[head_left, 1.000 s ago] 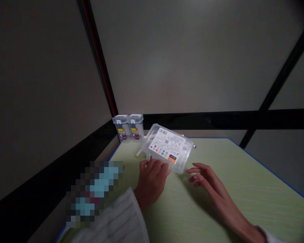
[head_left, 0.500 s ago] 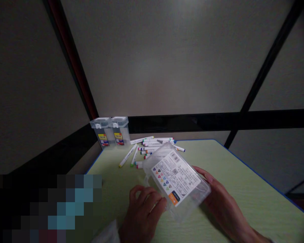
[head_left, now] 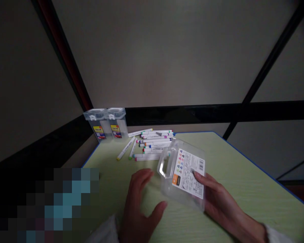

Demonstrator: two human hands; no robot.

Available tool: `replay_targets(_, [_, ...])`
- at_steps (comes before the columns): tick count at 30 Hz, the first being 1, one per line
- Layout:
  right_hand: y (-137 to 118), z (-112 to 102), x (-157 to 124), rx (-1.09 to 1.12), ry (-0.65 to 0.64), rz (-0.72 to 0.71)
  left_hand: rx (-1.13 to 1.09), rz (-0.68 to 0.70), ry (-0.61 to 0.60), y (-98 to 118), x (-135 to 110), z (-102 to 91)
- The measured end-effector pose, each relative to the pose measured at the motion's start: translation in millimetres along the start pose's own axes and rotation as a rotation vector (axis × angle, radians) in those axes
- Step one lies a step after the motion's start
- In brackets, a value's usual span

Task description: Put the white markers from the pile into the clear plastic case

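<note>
A clear plastic carrying case [head_left: 167, 182] with a moulded handle and a printed white label is tilted above the table. My right hand [head_left: 218, 199] grips its right side, thumb across the label and the other fingers behind it. To the left of the case, my left hand [head_left: 142, 206] is apart from it, thumb and fingers spread with nothing between them. Beyond the case lies a loose pile of white markers [head_left: 152, 143] with coloured ends; the case hides part of the pile. Two of the markers lie slanted at its left.
Two lidded clear plastic boxes [head_left: 118, 126] with yellow labels stand side by side at the table's far left corner. The pale green table [head_left: 233, 168] has a blue edge. Behind it is a grey panelled wall [head_left: 167, 60] with dark strips.
The case has turned so its handle faces left and its label is rotated. My left hand has come off it and opened. My right thumb now lies over the label.
</note>
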State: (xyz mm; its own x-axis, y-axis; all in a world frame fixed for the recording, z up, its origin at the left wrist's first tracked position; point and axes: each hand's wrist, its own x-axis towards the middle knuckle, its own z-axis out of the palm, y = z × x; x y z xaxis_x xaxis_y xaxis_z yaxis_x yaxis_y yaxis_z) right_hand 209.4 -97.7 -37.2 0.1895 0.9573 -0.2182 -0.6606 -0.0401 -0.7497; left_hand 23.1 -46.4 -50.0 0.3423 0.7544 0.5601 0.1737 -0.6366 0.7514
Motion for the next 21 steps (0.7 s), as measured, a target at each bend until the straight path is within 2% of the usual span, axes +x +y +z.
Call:
replay_targets(2, [2.7,0.7,0.3,0.070,-0.012,-0.008,-0.310,-0.177,-0.135,0.9,-0.1,5.5])
replay_targets(4, [5.3,1.2,-0.4,0.093,-0.037,-0.014,-0.518,-0.327,-0.206,2.8,0.7,11.0])
replay_targets(7, [9.3,3.6,-2.9,0.061,-0.076,-0.026,-0.648,-0.484,-0.235,6.6,3.6,14.8])
replay_targets(13, [13.6,11.4,-9.1,-0.097,-0.137,-0.017,-0.533,-0.632,-0.175,13.3,11.4,8.6])
replay_targets(17, [5.6,8.9,-6.3,-0.104,-0.049,-0.058,-0.486,-0.655,-0.136,16.1,15.7,3.5])
replay_targets(19, [-2.2,6.6,-3.6,-0.120,0.014,-0.123,-0.474,-0.689,-0.095,16.0,17.4,1.6])
replay_targets(21, [-10.2,5.3,-2.0,-0.205,-0.006,-0.116,-0.478,-0.717,-0.051,14.8,18.7,0.1])
